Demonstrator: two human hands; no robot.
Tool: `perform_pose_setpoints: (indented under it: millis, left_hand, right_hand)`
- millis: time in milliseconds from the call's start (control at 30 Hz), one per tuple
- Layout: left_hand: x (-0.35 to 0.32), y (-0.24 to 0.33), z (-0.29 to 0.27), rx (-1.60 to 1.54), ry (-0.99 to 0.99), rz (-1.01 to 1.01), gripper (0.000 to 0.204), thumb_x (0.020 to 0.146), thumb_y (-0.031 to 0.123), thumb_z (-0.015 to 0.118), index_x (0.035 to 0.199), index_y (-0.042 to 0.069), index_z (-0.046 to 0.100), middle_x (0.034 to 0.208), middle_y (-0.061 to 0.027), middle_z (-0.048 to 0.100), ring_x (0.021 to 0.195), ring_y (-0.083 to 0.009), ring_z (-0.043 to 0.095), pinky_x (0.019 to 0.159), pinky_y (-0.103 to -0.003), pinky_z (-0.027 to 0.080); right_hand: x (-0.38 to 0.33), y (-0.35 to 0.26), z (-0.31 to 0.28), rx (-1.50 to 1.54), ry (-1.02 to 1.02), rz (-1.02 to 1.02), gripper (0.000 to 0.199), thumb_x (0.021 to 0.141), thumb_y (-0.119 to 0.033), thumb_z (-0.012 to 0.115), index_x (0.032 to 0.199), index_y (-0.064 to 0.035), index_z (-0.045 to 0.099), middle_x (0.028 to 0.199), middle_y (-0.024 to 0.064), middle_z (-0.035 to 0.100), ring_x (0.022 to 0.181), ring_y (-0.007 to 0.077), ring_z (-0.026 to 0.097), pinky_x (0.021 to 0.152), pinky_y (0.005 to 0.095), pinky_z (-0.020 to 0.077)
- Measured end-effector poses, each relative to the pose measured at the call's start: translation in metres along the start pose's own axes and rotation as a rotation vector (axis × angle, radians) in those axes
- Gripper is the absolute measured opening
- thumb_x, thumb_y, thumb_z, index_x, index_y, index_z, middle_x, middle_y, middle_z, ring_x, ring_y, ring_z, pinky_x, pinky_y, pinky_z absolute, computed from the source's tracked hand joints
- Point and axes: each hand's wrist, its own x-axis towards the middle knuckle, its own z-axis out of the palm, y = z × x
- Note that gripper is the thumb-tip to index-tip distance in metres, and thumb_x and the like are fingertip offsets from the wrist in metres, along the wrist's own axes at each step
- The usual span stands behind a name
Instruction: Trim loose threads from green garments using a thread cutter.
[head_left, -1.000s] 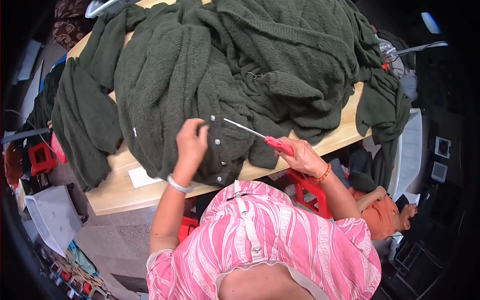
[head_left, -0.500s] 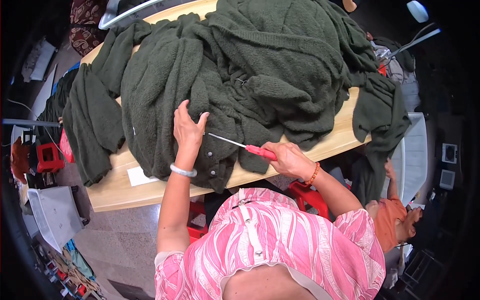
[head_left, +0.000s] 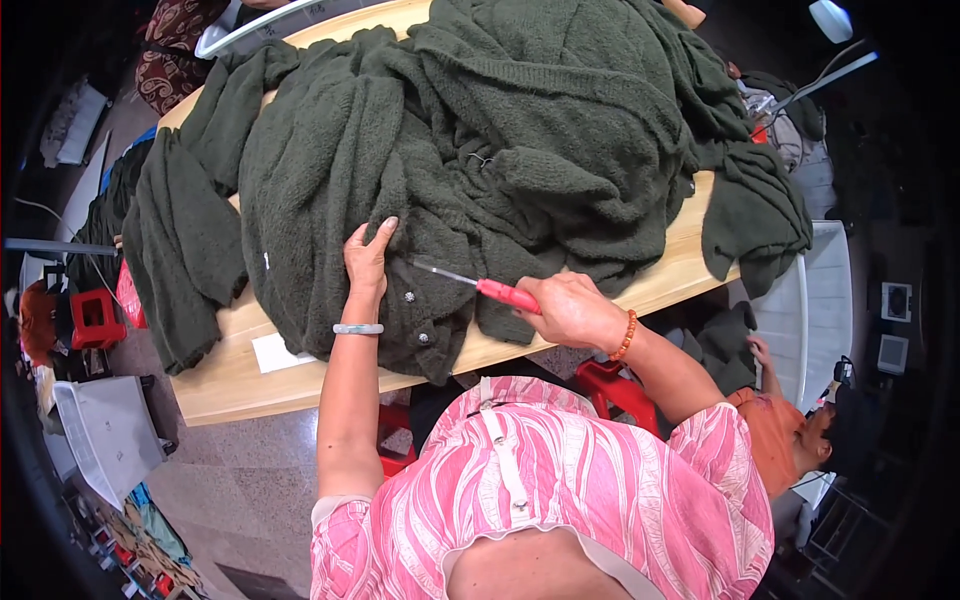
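Observation:
A heap of dark green knitted cardigans (head_left: 590, 110) covers the wooden table. At the front edge of the nearest cardigan (head_left: 300, 190), two round shiny buttons (head_left: 424, 338) show. My left hand (head_left: 367, 268) sits on that cardigan above the buttons, thumb raised and fingers curled into a fold of the knit. My right hand (head_left: 578, 312) is closed around the red handle of a thin metal-shafted tool (head_left: 508, 294). The shaft points left toward the cloth beside my left hand; its tip is too small to make out.
A white paper (head_left: 278, 353) lies near the front edge of the wooden table (head_left: 215, 395). Red stools (head_left: 615, 392) stand below it. At the right, a person in orange (head_left: 765, 430) sits by a white bin (head_left: 825, 310). A grey-white bin (head_left: 110, 430) stands at the left.
My left hand has drawn slightly down and its fingers have curled into the knit. The tool has shifted a little left. At the right, the orange-clad person's green garment has moved.

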Motion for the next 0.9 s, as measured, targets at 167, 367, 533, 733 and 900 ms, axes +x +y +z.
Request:
perform_pose_setpoints:
  millis: [167,367,533,733,900]
  left_hand:
    - [0.0,-0.007,0.0,0.016,0.024,0.015,0.025,0.087,0.021,0.077,0.1,0.0,0.071,0.094,0.0,0.07,0.082,-0.0082,0.06,0.078,-0.024,0.048]
    - [-0.003,-0.008,-0.003,0.161,0.104,0.15,0.025,0.09,0.025,0.074,0.098,0.001,0.071,0.092,0.0027,0.068,0.082,-0.0054,0.056,0.076,-0.023,0.046]
    - [-0.032,0.012,0.0,0.505,0.143,0.24,0.041,0.092,0.025,0.07,0.119,-0.004,0.061,0.105,-0.0059,0.068,0.093,-0.0113,0.06,0.085,-0.026,0.048]
    - [-0.1,0.0,-0.004,1.094,0.153,0.552,0.066,0.08,0.029,0.08,0.131,0.0,0.051,0.114,-0.0224,0.064,0.104,-0.0351,0.062,0.093,-0.039,0.047]
    - [-0.092,-0.01,-0.001,0.548,0.253,0.315,0.032,0.092,0.026,0.069,0.097,-0.005,0.063,0.086,-0.0091,0.068,0.078,-0.0171,0.06,0.076,-0.031,0.048]
  right_hand:
    - [0.002,-0.001,0.004,0.049,-0.015,0.032,0.024,0.091,-0.031,0.062,0.097,-0.0079,0.06,0.078,0.0215,0.066,0.081,0.0428,0.065,0.077,0.0519,0.0483]
    - [-0.001,-0.004,0.006,-0.001,-0.005,0.008,0.024,0.09,-0.029,0.062,0.096,-0.0057,0.06,0.077,0.0206,0.067,0.081,0.0408,0.066,0.073,0.0515,0.0494]
    - [-0.01,0.015,0.009,0.087,0.099,0.032,0.024,0.09,-0.027,0.062,0.104,-0.0068,0.06,0.079,0.0202,0.066,0.081,0.0412,0.065,0.073,0.05,0.0495]
    - [-0.019,0.027,0.023,0.067,0.129,0.014,0.022,0.089,-0.023,0.062,0.105,-0.0074,0.061,0.077,0.0203,0.065,0.077,0.0413,0.065,0.071,0.0496,0.0497]
    - [-0.018,0.019,0.025,0.031,0.084,-0.065,0.023,0.086,-0.02,0.063,0.105,-0.0075,0.061,0.073,0.0206,0.065,0.075,0.0409,0.065,0.069,0.0496,0.0498]
